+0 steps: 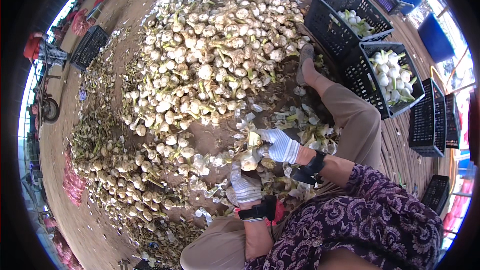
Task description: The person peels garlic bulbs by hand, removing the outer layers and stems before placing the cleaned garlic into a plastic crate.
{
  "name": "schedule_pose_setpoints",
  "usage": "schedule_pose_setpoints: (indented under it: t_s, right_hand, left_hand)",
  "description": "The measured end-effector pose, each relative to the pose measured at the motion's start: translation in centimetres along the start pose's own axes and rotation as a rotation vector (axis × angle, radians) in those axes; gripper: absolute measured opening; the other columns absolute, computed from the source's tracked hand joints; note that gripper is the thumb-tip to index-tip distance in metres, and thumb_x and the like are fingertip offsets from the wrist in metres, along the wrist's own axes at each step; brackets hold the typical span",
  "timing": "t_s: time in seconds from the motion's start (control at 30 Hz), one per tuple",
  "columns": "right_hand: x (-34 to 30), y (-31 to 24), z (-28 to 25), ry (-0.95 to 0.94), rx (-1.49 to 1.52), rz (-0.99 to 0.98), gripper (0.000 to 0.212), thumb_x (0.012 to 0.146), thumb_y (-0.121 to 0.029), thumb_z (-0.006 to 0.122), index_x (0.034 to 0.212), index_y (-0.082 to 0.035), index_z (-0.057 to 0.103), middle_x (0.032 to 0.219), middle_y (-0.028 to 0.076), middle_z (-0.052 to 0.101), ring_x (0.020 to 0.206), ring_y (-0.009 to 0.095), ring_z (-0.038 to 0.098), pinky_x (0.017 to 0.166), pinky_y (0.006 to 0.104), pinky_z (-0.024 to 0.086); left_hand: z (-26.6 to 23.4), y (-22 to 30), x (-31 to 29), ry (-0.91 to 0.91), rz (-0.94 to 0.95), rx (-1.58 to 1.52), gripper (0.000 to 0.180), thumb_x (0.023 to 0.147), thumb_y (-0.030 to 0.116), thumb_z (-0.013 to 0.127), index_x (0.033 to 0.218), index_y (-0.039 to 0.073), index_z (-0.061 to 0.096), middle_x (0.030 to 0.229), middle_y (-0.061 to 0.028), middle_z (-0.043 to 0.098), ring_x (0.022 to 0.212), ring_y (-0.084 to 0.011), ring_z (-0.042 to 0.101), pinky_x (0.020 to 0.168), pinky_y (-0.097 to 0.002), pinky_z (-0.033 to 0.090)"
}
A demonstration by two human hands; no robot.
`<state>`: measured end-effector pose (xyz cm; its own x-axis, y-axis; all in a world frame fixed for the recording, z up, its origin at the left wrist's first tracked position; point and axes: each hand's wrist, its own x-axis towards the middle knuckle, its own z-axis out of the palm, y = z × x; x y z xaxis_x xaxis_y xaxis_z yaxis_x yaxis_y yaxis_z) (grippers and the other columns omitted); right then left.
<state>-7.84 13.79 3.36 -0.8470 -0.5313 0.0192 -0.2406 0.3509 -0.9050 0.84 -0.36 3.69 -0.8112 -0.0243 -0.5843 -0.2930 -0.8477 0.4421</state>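
I hold a garlic bulb in front of my lap, pale and partly stripped of its dry outer skin. My left hand, in a striped work glove, grips the bulb from below. Above it, my right hand, in the same kind of glove, is closed on the bulb's green-white stalk; its fingertips are partly hidden. A broad heap of garlic bulbs, many with stalks and roots, spreads over the ground ahead. Loose papery skins lie around both hands.
On the right stand black plastic crates; one crate holds cleaned white garlic, and the crate behind it holds some too. A blue bin is farther right. Red mesh sacks and a black crate lie on the left.
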Motion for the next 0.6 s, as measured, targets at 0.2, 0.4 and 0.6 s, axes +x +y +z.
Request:
schedule_pose_setpoints:
  t_s: [0.2, 0.4, 0.6]
  right_hand:
    - [0.3, 1.9, 1.5, -0.097, 0.836, 0.233, 0.05, 0.069, 0.0, 0.068, 0.117, -0.001, 0.053, 0.098, 0.007, 0.064, 0.089, 0.013, 0.059, 0.076, 0.0289, 0.05]
    - [0.2, -0.4, 0.1, -0.212, 0.018, 0.092, 0.035, 0.068, 0.003, 0.06, 0.103, -0.002, 0.06, 0.087, 0.011, 0.066, 0.077, 0.016, 0.062, 0.072, 0.028, 0.05]
    - [0.8, 4.3, 1.5, -0.344, 0.854, 0.589, 0.041, 0.067, -0.001, 0.06, 0.108, -0.002, 0.059, 0.089, 0.006, 0.064, 0.075, 0.015, 0.059, 0.07, 0.029, 0.049]
  left_hand:
    - [1.0, -0.9, 0.1, 0.109, 0.312, 0.185, 0.05, 0.081, 0.048, 0.057, 0.106, 0.005, 0.054, 0.081, -0.0038, 0.059, 0.063, -0.0154, 0.054, 0.054, -0.0259, 0.044]
    - [0.6, -0.1, -0.9, 0.162, 0.332, 0.514, 0.045, 0.075, 0.045, 0.062, 0.092, 0.004, 0.058, 0.07, -0.0046, 0.058, 0.057, -0.0137, 0.055, 0.048, -0.0225, 0.043]
    - [-0.2, 0.1, 0.7, 0.248, 0.043, 0.009, 0.041, 0.081, 0.043, 0.048, 0.092, 0.005, 0.058, 0.065, -0.0064, 0.059, 0.054, -0.0189, 0.057, 0.044, -0.0288, 0.045]
